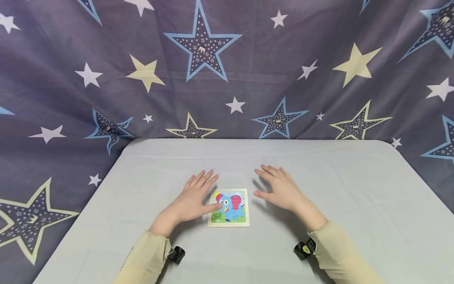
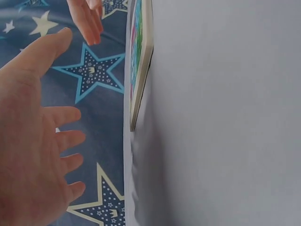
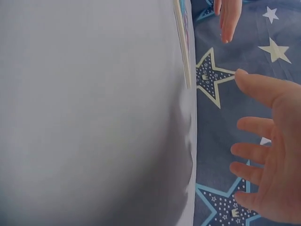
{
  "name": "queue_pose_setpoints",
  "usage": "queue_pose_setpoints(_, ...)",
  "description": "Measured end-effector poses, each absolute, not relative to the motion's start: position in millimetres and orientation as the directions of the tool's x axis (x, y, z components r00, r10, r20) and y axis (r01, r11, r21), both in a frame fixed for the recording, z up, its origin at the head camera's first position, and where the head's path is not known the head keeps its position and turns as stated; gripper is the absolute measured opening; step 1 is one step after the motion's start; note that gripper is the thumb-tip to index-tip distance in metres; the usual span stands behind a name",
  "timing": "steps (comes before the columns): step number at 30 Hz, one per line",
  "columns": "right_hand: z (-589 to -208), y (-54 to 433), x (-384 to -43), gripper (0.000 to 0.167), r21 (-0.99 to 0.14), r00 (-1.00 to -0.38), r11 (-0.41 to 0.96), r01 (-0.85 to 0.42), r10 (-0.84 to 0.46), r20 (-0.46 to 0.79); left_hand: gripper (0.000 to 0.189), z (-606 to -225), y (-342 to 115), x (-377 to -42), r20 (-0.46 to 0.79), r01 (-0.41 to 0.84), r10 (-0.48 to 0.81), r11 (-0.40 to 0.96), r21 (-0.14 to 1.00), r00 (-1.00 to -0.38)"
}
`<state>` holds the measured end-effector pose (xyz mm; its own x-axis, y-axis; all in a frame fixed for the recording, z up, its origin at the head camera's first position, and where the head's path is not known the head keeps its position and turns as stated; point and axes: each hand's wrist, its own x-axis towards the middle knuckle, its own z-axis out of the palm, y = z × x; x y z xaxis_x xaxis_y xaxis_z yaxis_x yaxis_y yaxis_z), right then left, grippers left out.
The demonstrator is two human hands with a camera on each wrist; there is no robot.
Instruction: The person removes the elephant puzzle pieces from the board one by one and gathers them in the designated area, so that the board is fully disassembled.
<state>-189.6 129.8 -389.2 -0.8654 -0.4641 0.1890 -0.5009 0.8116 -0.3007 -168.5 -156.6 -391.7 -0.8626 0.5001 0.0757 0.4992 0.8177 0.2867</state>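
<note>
A small square jigsaw puzzle with a blue elephant picture lies flat in a pale wooden frame on the table. Its pieces fill the frame. My left hand hovers at its left side, fingers spread, the thumb overlapping the picture's left part in the head view. On the other side my right hand is held above the cloth, fingers extended and apart from the frame. Neither hand holds anything. In the left wrist view the puzzle's edge shows beyond the left palm.
A pale grey cloth covers the table. Behind it hangs a dark curtain printed with stars. Black wrist cameras are strapped at both beige sleeves.
</note>
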Motion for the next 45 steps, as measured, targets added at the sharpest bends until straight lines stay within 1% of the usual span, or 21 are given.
queue_pose_setpoints(10, -393, 118, -189, 0.068, -0.320, -0.839, 0.777, -0.543, -0.517, 0.170, 0.085, -393, -149, -164, 0.013, 0.499, 0.520, 0.812, 0.303, -0.854)
queue_pose_setpoints(16, -394, 107, -187, 0.067, -0.345, -0.827, 0.754, -0.559, -0.536, 0.167, 0.082, -392, -142, -162, -0.007, 0.511, 0.545, 0.789, 0.341, -0.838)
queue_pose_setpoints(23, -396, 101, -186, 0.061, -0.296, -0.816, 0.762, -0.576, -0.557, 0.155, 0.078, -394, -137, -162, -0.005, 0.526, 0.563, 0.776, 0.348, -0.826)
queue_pose_setpoints(30, -396, 97, -188, 0.049, -0.269, -0.784, 0.738, -0.619, -0.599, 0.160, 0.071, -394, -128, -160, 0.006, 0.482, 0.512, 0.805, 0.345, -0.859)
queue_pose_setpoints(33, -395, 95, -189, 0.044, -0.283, -0.781, 0.730, -0.622, -0.604, 0.159, 0.066, -395, -122, -160, 0.031, 0.456, 0.476, 0.819, 0.349, -0.879)
queue_pose_setpoints(37, -394, 93, -189, 0.040, -0.332, -0.796, 0.728, -0.599, -0.585, 0.154, 0.061, -399, -114, -161, 0.035, 0.428, 0.447, 0.827, 0.364, -0.894)
queue_pose_setpoints(40, -395, 91, -189, 0.036, -0.365, -0.809, 0.730, -0.579, -0.571, 0.142, 0.062, -402, -109, -161, 0.012, 0.408, 0.435, 0.835, 0.369, -0.900)
queue_pose_setpoints(45, -401, 88, -190, 0.032, -0.362, -0.812, 0.734, -0.575, -0.566, 0.142, 0.071, -407, -104, -161, -0.054, 0.371, 0.416, 0.856, 0.359, -0.908)
